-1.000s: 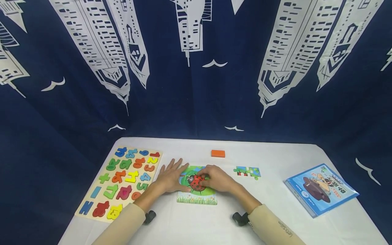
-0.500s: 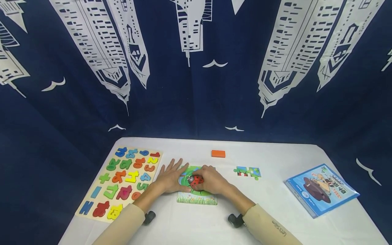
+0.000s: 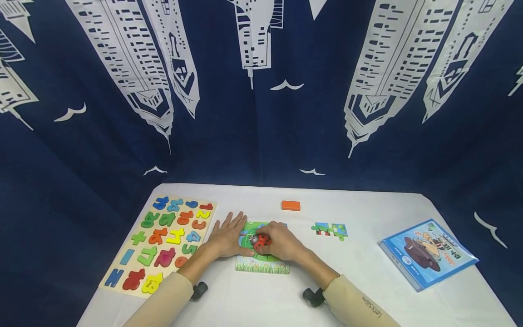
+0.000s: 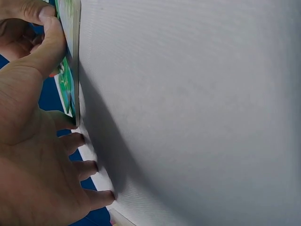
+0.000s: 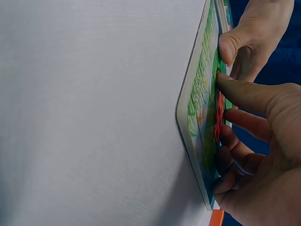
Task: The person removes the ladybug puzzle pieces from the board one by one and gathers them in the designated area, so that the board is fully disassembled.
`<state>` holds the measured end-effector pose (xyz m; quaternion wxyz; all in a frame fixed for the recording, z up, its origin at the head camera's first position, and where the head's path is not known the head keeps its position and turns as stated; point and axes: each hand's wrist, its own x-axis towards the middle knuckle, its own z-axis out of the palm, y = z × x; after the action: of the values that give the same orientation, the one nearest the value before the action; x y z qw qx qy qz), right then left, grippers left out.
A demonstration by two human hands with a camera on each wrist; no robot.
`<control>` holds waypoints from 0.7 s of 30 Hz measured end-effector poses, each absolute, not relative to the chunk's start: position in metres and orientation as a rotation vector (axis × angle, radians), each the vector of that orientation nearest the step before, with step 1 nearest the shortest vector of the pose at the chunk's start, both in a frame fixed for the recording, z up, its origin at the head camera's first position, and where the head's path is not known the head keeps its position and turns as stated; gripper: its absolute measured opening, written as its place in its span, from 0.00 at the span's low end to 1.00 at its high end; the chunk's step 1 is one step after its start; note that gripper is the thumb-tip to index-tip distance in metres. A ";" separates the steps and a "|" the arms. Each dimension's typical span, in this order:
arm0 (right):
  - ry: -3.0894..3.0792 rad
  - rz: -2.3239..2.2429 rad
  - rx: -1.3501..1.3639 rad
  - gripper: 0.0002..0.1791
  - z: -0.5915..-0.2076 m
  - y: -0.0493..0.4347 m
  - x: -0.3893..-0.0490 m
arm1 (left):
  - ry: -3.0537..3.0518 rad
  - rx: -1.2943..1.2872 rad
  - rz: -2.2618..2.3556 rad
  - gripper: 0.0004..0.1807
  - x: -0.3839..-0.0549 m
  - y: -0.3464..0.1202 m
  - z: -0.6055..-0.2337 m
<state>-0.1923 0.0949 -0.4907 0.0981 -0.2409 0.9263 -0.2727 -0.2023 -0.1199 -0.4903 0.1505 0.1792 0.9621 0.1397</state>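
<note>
A ladybug jigsaw (image 3: 261, 267) with a green meadow picture lies flat on the white table. My left hand (image 3: 226, 238) rests at its left edge, fingers spread on the table and thumb over the board. From the right, my right hand (image 3: 283, 240) pinches a red ladybug piece (image 3: 262, 241) between thumb and index finger. The right wrist view shows that thumb and index on opposite sides of the red area (image 5: 219, 110), with the other fingers bent over the board. The right hand covers the jigsaw's upper right part.
A wooden number board (image 3: 157, 240) lies on the left. Beyond the jigsaw sits an orange block (image 3: 291, 205). Joined jigsaw pieces (image 3: 340, 230) lie to the right, and a blue picture box (image 3: 429, 254) stands farther right.
My right hand has shifted slightly left over the ladybug, its thumb and index finger now farther apart around it. The left hand has stayed in place.
</note>
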 end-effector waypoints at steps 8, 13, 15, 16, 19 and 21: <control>2.737 -0.822 -0.700 0.28 -0.490 0.093 -0.192 | 2.773 0.514 0.381 0.65 -0.204 -0.121 -0.493; 2.764 -0.825 -0.715 0.27 -0.490 0.092 -0.192 | 2.773 0.514 0.383 0.65 -0.204 -0.121 -0.494; 2.784 -0.828 -0.728 0.27 -0.490 0.092 -0.191 | 2.772 0.521 0.381 0.64 -0.205 -0.121 -0.495; 2.792 -0.829 -0.730 0.26 -0.491 0.091 -0.191 | 2.770 0.527 0.379 0.64 -0.204 -0.122 -0.494; 2.800 -0.823 -0.736 0.26 -0.491 0.090 -0.191 | 2.764 0.542 0.366 0.64 -0.204 -0.123 -0.495; 2.800 -0.814 -0.735 0.26 -0.491 0.090 -0.191 | 2.763 0.551 0.348 0.64 -0.204 -0.124 -0.495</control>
<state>-0.1910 0.0899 -0.4911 0.0672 -0.2438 0.9290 -0.2701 -0.2042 -0.1238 -0.4951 0.1509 0.1917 0.9621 0.1214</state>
